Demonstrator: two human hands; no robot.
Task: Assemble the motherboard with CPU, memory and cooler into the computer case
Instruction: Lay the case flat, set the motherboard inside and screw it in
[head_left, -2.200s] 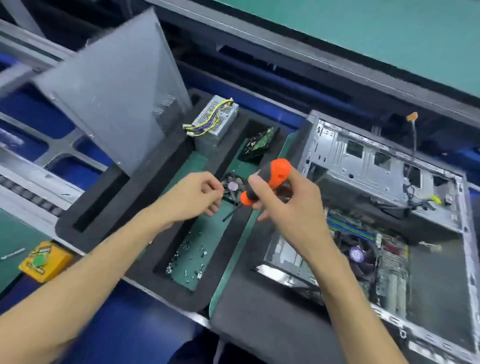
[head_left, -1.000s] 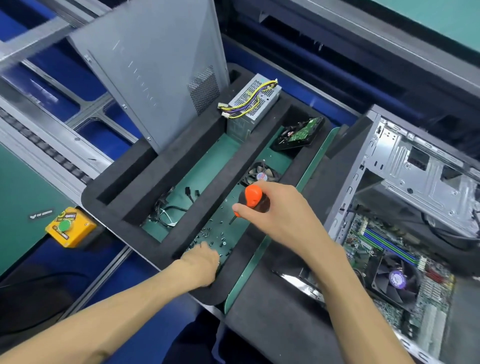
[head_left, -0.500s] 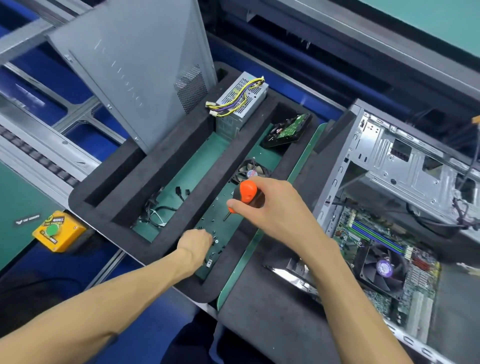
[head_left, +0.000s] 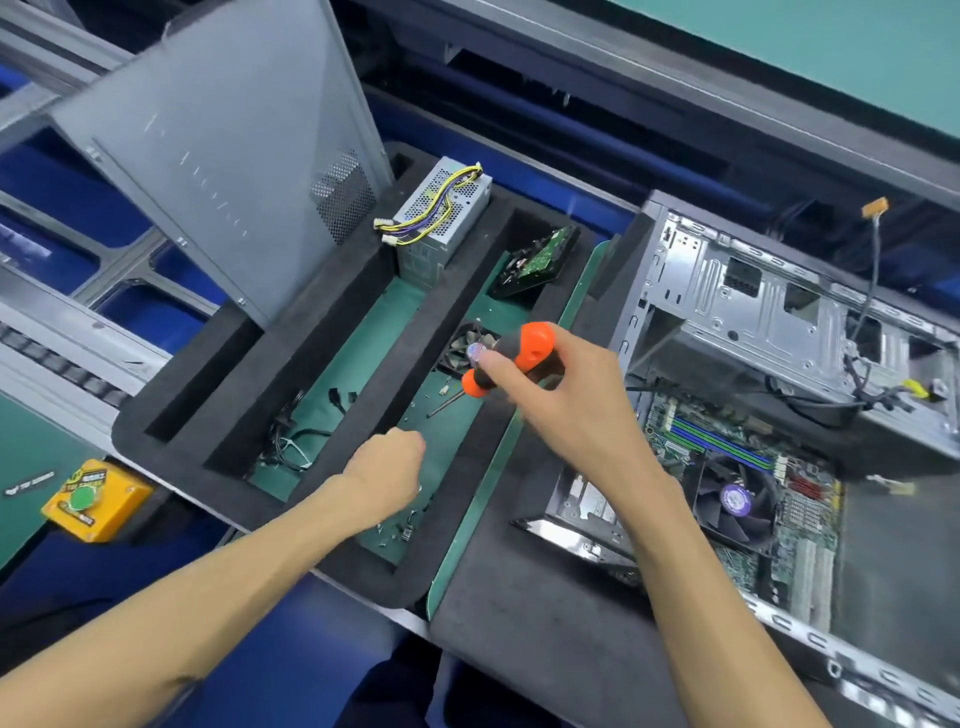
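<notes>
My right hand (head_left: 571, 410) grips an orange and black screwdriver (head_left: 535, 345), its tip pointing down-left over the black foam tray (head_left: 358, 374). My left hand (head_left: 387, 467) hovers over the tray's screw compartment with fingers curled in a pinch, as on a small screw; the pinch faces away from me. Loose screws (head_left: 402, 527) lie just below that hand. To the right lies the open computer case (head_left: 727, 291) with the motherboard (head_left: 810, 499) inside. The board carries its cooler fan (head_left: 732, 499) and memory sticks (head_left: 722, 441).
The tray also holds a spare fan (head_left: 460, 348), a power supply (head_left: 441, 213), a hard drive (head_left: 535, 257) and black cables (head_left: 291, 447). A grey side panel (head_left: 234, 156) leans at the tray's far left. A yellow button box (head_left: 93, 499) sits at left.
My left hand has lifted from the screw pile with fingers curled. My right hand has raised and tilted the screwdriver, so more of its handle and shaft show.
</notes>
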